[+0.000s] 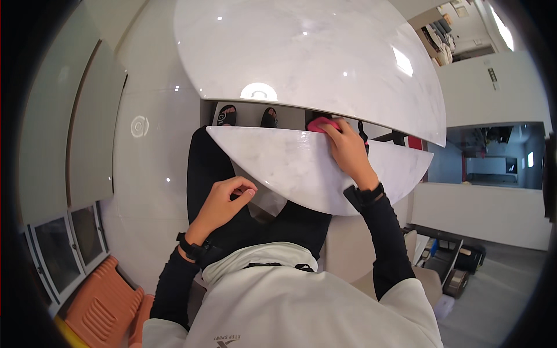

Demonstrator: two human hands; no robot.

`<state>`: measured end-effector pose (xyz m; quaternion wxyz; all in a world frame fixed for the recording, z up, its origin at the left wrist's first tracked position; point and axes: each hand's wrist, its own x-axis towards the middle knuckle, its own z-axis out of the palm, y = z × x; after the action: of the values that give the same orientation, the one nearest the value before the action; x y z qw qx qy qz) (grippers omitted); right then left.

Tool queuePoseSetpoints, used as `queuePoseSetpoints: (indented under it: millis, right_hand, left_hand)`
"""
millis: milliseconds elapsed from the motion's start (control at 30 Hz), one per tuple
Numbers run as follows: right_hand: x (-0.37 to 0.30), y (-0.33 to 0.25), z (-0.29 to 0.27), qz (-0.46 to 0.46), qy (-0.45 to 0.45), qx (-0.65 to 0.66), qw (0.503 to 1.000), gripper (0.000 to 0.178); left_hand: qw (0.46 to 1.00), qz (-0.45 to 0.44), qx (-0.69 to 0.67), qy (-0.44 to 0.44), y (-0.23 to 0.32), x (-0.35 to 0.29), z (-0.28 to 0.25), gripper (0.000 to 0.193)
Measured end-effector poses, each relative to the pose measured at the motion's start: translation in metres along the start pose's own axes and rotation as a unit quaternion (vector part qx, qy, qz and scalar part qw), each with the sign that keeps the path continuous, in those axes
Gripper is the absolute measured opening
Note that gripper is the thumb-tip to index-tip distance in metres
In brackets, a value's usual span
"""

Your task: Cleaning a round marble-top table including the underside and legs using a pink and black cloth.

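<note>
A white marble-patterned table stands before me in two parts, with a long gap between the big far part (278, 52) and the smaller near leaf (290, 156). At the gap my right hand (350, 152) grips a pinkish-red cloth (322, 124), which lies against the far edge of the near leaf. Part of the cloth is hidden by the fingers and the gap. Over my lap, left of the leaf's curved edge, my left hand (223, 203) is loosely closed, with nothing visible in it.
Two dark slippers (227, 115) with feet in them show through the gap. Orange plastic stools (107, 304) stand at lower left, below a cabinet (49, 133). Right of me are a beige chair (428, 284) and an open box (444, 255) of items on the floor.
</note>
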<state>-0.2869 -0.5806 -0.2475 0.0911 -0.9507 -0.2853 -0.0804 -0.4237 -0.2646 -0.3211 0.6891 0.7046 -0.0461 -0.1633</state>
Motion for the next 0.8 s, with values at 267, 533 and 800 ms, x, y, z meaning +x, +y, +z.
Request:
queuePoseSetpoints:
  millis: [267, 533, 800]
  right_hand:
    - [-0.01, -0.141, -0.01, -0.011, 0.072, 0.324, 0.943, 0.043]
    - [0.011, -0.18, 0.004, -0.048, 0.017, 0.342, 0.938, 0.037]
    - [-0.06, -0.117, 0.005, 0.103, 0.021, 0.133, 0.986, 0.041]
  left_hand:
    - [0.99, 0.047, -0.108, -0.073, 0.006, -0.009, -0.012, 0.047]
    - [0.929, -0.03, -0.326, 0.174, -0.036, -0.021, -0.01, 0.027]
    - [0.901, -0.143, -0.358, 0.199, -0.122, 0.137, -0.031, 0.031]
